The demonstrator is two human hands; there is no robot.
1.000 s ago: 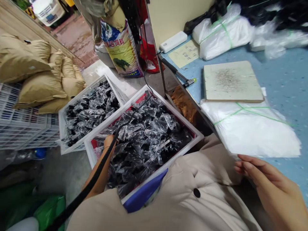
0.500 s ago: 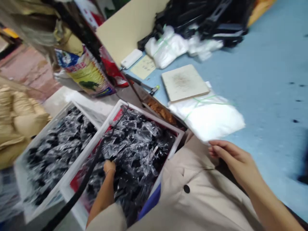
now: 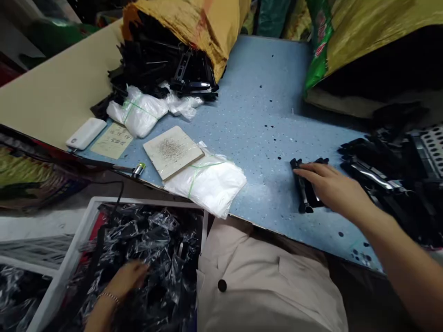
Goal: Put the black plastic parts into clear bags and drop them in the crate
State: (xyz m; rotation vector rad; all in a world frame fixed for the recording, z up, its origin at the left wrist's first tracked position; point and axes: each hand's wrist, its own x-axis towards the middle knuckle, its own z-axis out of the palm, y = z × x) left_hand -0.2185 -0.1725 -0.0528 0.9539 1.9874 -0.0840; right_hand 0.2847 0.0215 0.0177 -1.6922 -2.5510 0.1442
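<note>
My right hand (image 3: 330,186) is over the blue tabletop with its fingers closed over a narrow black part (image 3: 302,191) that has a shiny strip. Another black piece lies partly hidden under that hand. A heap of similar black parts (image 3: 380,180), some with bright metal strips, lies right of it. My left hand (image 3: 129,276), with a bracelet at the wrist, is low over a white crate (image 3: 74,258) full of black items in clear plastic bags (image 3: 162,249). Motion smears its fingers, so I cannot see whether they hold anything.
White plastic bags (image 3: 218,182) tied with green string lie at the table edge, partly under a square board (image 3: 173,152). Behind are a white device (image 3: 86,133), a yellow note (image 3: 112,140) and a yellow sack (image 3: 214,27) spilling black parts. Another sack (image 3: 374,41) gapes at right.
The view has swung right, bringing the sacks and the heap of parts into sight. My right hand has left the white bags' corner for the black parts. My left hand stays over the crate.
</note>
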